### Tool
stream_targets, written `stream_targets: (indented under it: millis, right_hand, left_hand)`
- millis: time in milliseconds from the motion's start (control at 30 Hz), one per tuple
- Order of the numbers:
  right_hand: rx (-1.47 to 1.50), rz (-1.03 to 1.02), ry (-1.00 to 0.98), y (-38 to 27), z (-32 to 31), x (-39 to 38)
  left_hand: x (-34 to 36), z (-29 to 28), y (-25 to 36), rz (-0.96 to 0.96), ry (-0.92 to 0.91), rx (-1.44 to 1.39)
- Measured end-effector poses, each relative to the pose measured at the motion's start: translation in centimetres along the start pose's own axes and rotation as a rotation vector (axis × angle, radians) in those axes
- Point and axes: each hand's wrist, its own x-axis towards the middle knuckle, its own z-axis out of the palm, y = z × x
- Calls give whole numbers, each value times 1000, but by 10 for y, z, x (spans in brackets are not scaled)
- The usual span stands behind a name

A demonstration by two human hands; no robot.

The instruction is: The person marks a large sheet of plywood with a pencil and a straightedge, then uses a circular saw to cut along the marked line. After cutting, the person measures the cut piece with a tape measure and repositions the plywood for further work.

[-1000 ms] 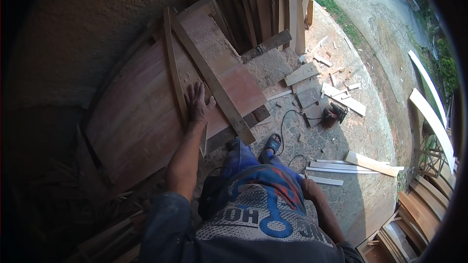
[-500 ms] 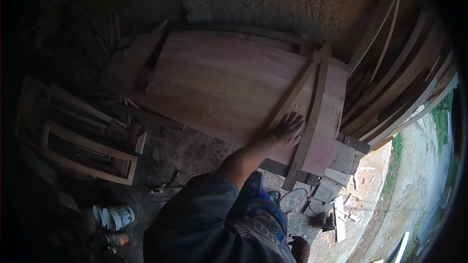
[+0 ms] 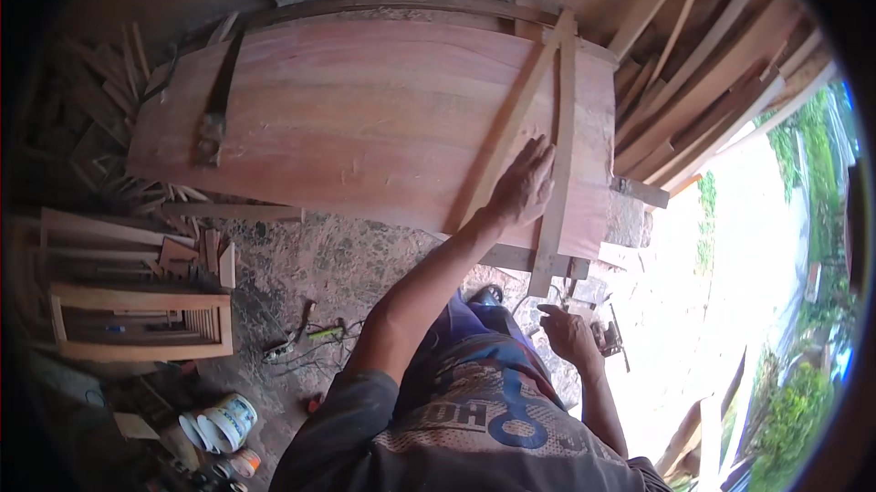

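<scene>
A wide reddish plywood sheet (image 3: 365,118) lies in front of me with wood dust and shavings on it. Two wooden strips cross its right part: a straight strip (image 3: 564,127) and a slanting strip (image 3: 511,127), which meet near the far edge. My left hand (image 3: 525,183) is flat between them, fingers stretched out, its fingertips by the straight strip's edge. Close to my body, below the near end of that strip, is my right hand (image 3: 569,335). Its index finger points out and the others are partly curled; nothing shows in it.
A handsaw (image 3: 214,127) lies on the sheet's left part. Long boards (image 3: 721,63) lean at the right. At the left are wooden frames (image 3: 141,350), scrap wood (image 3: 109,81) and white buckets (image 3: 224,423). A dark tool (image 3: 610,337) and cables are on the floor.
The view has shifted and become much brighter. My left hand has straightened its fingers alongside the straight strip. My right hand and forearm have come up further into view.
</scene>
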Motion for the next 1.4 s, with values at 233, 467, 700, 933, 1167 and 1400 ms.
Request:
stream_targets:
  millis: [233,467,700,933,1167,1400]
  right_hand:
    - [418,469,536,62,131,-69]
    - [1427,1412,951,-3,443,-164]
    - [1884,1660,783,-170,621,-127]
    - [1506,1466,878,-90,581,-125]
    - [1388,1369,836,169,408,-171]
    - [489,919,708,541,333,-106]
  left_hand:
    - [-10,30,-21,-37,-508,148]
    - [-9,57,-65,262,-617,472]
    - [-10,78,-76,254,-468,486]
    - [-15,90,-83,179,-362,564]
    - [-15,79,-71,178,-426,620]
    - [-4,72,-32,-72,-620,615]
